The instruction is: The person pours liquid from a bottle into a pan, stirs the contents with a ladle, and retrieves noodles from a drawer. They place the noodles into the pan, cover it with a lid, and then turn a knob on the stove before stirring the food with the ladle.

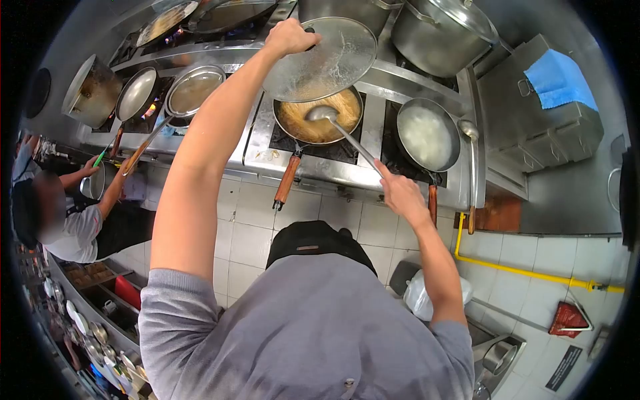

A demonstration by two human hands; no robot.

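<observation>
My left hand (292,38) is closed on the knob of a glass lid (337,63), which hangs tilted above the back edge of a frying pan. Light brown food (340,110) lies in that pan, whose wooden handle (287,181) points toward me. Closed round the shaft of a long metal ladle (353,141) is my right hand (403,195); the ladle's bowl rests in the food. To the right, a second pan (428,135) holds whitish, cloudy contents on its own burner.
Large steel pots (440,37) stand at the back right. Another ladle (472,167) lies on the stove's right side. At the left, a co-worker (77,223) holds a strainer's handle near more pans (138,95). A yellow pipe (520,269) runs low on the right.
</observation>
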